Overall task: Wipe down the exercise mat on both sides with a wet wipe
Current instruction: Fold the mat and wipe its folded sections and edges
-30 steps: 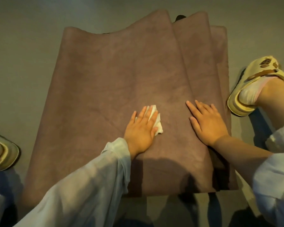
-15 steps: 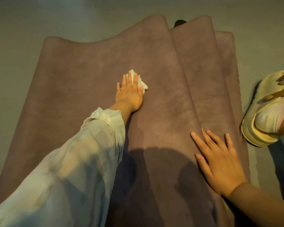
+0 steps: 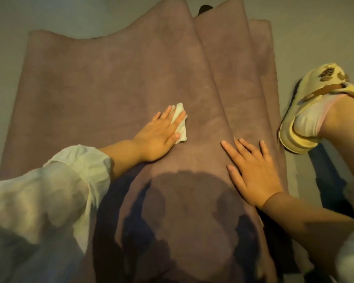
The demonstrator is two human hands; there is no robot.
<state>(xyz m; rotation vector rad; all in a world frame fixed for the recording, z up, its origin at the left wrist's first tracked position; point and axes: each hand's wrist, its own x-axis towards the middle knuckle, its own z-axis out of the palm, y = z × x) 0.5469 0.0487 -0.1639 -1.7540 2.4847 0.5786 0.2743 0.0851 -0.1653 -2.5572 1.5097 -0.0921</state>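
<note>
A mauve exercise mat point(image 3: 110, 82) lies on the floor, folded into overlapping layers along its right side. My left hand point(image 3: 157, 135) lies flat on the top layer with straight fingers, pressing a crumpled white wet wipe point(image 3: 181, 123) that sticks out past the fingertips. My right hand point(image 3: 251, 170) rests flat with spread fingers on the fold edge at the right, holding nothing. Shadow covers the near part of the mat.
My right foot in a cream sandal point(image 3: 313, 107) stands on the grey floor point(image 3: 315, 27) just right of the mat. A small dark object point(image 3: 204, 9) peeks out behind the mat's far edge. Bare floor surrounds the mat.
My left hand slid the wipe far up the mat, then pulled it back toward me and slightly right. My right hand stayed pressed on the fold.
</note>
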